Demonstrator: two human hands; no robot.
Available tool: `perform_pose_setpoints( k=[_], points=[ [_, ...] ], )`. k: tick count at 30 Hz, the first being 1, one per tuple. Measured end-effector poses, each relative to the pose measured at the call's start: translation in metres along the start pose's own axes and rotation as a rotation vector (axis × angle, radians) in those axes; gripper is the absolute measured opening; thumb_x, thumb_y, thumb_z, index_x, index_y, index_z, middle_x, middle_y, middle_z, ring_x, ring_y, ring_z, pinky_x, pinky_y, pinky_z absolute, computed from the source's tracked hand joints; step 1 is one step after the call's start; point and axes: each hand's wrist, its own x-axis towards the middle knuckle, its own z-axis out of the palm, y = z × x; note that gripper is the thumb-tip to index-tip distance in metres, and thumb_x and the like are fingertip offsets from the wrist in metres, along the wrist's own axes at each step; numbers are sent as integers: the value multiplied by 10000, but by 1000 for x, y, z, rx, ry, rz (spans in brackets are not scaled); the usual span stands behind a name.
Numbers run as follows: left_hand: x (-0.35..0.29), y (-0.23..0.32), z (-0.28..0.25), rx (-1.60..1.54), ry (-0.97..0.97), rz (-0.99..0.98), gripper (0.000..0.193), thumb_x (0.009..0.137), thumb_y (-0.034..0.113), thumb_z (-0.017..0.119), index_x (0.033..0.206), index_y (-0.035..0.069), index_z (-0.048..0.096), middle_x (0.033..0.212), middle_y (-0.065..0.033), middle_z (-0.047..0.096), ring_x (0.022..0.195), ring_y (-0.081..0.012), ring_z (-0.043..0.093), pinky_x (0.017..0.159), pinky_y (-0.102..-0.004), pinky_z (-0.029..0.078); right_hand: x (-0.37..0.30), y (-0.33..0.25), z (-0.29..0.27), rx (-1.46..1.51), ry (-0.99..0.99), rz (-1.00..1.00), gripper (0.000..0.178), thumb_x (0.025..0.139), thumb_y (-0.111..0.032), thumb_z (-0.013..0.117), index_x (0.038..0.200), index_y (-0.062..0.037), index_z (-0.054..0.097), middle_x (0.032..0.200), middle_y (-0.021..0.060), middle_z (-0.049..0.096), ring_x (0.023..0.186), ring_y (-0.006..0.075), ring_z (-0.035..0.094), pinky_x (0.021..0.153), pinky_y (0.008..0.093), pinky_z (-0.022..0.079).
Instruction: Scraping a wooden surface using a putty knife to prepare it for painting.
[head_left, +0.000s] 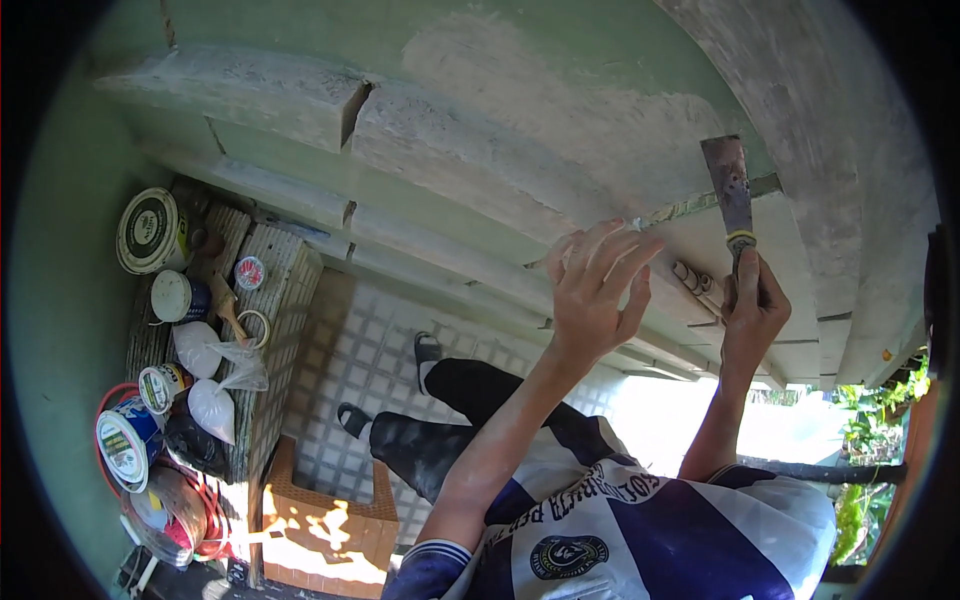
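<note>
My right hand [755,308] is closed round the handle of a putty knife [734,190]. Its rusty, stained blade points up, close to the green and whitish panel. My left hand [598,275] is raised with its fingers apart, and nothing shows in its palm. The fingertips are near a panel joint [690,207] with pale, rough material along it; whether they touch it I cannot tell. Whitish smears of filler [560,110] spread over the green surface above. Grey boards [450,150] with dark gaps between their ends run across below it.
A ridged wooden bench [275,280] at left bears a lidded paint can [152,232], several tubs, a brush [228,305] and bags of white powder [212,410]. An orange-brown plastic stool [330,505] stands beside it on the tiled floor [345,360]. Plants [870,420] show outside at right.
</note>
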Motion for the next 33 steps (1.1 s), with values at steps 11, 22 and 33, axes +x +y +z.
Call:
perform_pose_setpoints(
  k=[11,22,33],
  points=[
    [0,0,-9,56,-6,4,281,845,100,637,1103,199,692,1113,49,677,1200,-188,575,1087,-419,203,4,-13,0,-62,1,2,307,980,-261,644,964,34,727,565,-39,445,449,18,313,407,213,189],
    [2,32,-67,209,-142,-12,276,842,71,628,1097,161,684,1128,14,670,1206,-212,565,1049,-412,266,-4,-16,3,89,-139,-11,272,883,-197,752,992,52,737,643,-21,547,566,39,429,521,218,346],
    [1,55,-114,326,-41,-87,241,820,-15,626,1026,99,673,1054,-38,682,1075,-265,620,921,-409,434,-6,-74,33,-17,-320,-129,264,849,-196,765,995,21,730,721,146,690,582,152,550,596,293,465]
  ],
)
